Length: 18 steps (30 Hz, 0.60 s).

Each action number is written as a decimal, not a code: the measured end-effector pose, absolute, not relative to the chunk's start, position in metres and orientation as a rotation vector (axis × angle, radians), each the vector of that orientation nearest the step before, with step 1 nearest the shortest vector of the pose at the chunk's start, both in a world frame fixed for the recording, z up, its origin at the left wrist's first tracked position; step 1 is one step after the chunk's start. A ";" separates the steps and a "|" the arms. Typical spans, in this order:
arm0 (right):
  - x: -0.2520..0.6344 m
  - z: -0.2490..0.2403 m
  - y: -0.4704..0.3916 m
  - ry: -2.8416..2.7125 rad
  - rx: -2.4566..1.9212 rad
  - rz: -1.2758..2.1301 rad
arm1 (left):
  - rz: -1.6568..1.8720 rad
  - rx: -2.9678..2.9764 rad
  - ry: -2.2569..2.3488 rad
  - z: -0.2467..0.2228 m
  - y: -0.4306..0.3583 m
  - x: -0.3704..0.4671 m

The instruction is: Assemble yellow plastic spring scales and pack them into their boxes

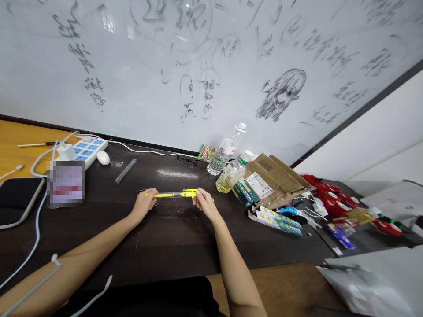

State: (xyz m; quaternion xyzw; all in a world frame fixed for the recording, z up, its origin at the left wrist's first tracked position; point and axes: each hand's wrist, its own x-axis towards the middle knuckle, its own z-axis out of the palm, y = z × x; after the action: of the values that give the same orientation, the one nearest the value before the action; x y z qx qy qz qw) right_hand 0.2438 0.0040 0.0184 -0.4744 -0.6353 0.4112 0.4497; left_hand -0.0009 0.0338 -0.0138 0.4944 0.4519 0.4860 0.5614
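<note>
Between my two hands stretches a slim yellow stick-like tool point(173, 194) with a clear middle section, held roughly level above the dark table. My left hand point(145, 202) closes its fingers round the left end, where a small dark tip and thin wire-like bits poke out. At the thicker, bright yellow right end, my right hand point(203, 201) pinches with thumb and fingers. The tool's exact kind is too small to make out. Beyond my left hand, a clear plastic tube point(126, 171) lies on the tabletop.
Right of my hands stand a water bottle point(225, 152), a bottle of yellow liquid point(233, 172), an opened cardboard box point(276, 178) and teal-and-white packages point(276, 221). To the left lie a power strip point(87, 149), a phone point(19, 199) and loose cables. A whiteboard point(132, 97) rises behind.
</note>
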 end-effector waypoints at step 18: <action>0.243 0.021 0.002 -1.546 -1.144 1.042 | 1.148 1.167 1.058 -0.012 0.032 0.000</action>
State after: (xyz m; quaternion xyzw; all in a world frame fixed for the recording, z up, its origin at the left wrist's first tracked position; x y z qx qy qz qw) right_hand 0.2426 0.0018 0.0212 -0.4646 -0.6279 0.4233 0.4591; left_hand -0.0003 0.0325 -0.0115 0.4954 0.4492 0.4874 0.5614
